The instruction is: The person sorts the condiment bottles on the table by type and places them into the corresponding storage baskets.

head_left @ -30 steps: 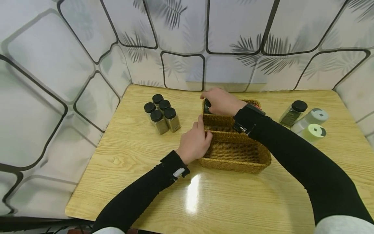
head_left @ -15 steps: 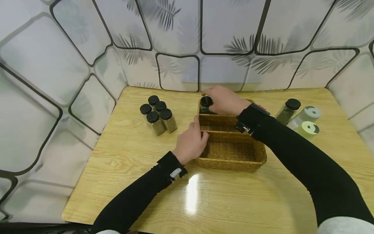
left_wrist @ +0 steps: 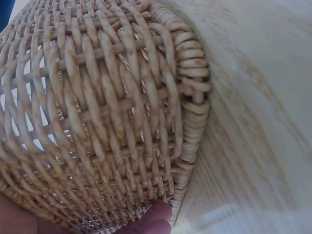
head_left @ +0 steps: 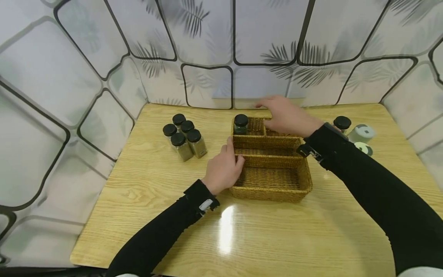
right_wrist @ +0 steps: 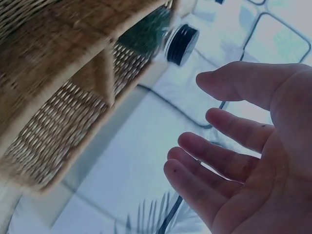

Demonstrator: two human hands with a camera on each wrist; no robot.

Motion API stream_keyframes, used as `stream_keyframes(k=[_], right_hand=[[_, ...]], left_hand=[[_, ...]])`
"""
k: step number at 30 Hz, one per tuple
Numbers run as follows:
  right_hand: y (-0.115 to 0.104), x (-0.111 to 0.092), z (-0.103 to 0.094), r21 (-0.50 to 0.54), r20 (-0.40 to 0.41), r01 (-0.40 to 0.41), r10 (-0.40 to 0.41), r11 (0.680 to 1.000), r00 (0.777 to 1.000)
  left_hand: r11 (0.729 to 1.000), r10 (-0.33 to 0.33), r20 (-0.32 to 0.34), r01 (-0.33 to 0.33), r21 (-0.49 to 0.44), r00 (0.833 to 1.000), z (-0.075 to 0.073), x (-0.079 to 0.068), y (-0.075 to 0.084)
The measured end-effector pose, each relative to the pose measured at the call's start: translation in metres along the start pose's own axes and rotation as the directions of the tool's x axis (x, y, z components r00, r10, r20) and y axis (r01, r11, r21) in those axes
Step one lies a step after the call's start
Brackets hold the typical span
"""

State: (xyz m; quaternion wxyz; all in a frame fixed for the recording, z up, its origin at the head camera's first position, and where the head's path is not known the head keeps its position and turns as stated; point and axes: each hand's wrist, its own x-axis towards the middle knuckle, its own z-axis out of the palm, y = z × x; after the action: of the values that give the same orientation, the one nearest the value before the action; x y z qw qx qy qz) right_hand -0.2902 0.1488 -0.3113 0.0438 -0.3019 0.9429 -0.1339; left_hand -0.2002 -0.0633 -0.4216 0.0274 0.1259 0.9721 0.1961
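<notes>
A stepped wicker basket [head_left: 271, 195] with several compartments stands on the table. My left hand [head_left: 223, 171] grips its left side, with the thumb over the rim; the left wrist view shows fingertips [left_wrist: 153, 217] against the outer weave [left_wrist: 92, 97] near the bottom edge. In the back left compartment stands a dark green glass jar [head_left: 240, 125] with a black lid [right_wrist: 183, 44], upright. My right hand [head_left: 290, 115] hovers over the back right of the basket, holding nothing. Its fingers are spread and slightly bent in the right wrist view. Part of the back right compartment is hidden beneath it.
A cluster of several black-lidded spice jars [head_left: 183, 146] stands on the wooden table [head_left: 138, 215] left of the basket. To the right are another black-lidded jar [head_left: 342, 122], a white-capped container [head_left: 363, 132] and a pale green-capped one [head_left: 364, 147], partly behind my right sleeve.
My right hand has let go of the dark green jar, leaving it in the back left compartment, and has moved right and up. The left hand stays on the basket. The head view has shifted slightly.
</notes>
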Motion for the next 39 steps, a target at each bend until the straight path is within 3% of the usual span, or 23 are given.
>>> stream_keyframes(k=[18, 29, 39], right_hand=[[0.051, -0.064, -0.020, -0.045, -0.063, -0.075, 0.072, 0.996, 0.995], [0.071, -0.084, -0.023, -0.032, -0.024, -0.150, 0.149, 0.988, 0.988], [0.092, -0.098, -0.028, -0.011, 0.063, -0.253, 0.253, 0.967, 0.965]], left_hand=[[0.999, 0.019, 0.010, -0.018, -0.048, 1.000, 0.001, 0.000, 0.001], [0.999, 0.008, 0.013, -0.008, -0.035, 1.000, 0.000, -0.001, 0.000], [1.000, 0.007, 0.003, -0.007, -0.030, 1.000, 0.001, -0.001, 0.002]])
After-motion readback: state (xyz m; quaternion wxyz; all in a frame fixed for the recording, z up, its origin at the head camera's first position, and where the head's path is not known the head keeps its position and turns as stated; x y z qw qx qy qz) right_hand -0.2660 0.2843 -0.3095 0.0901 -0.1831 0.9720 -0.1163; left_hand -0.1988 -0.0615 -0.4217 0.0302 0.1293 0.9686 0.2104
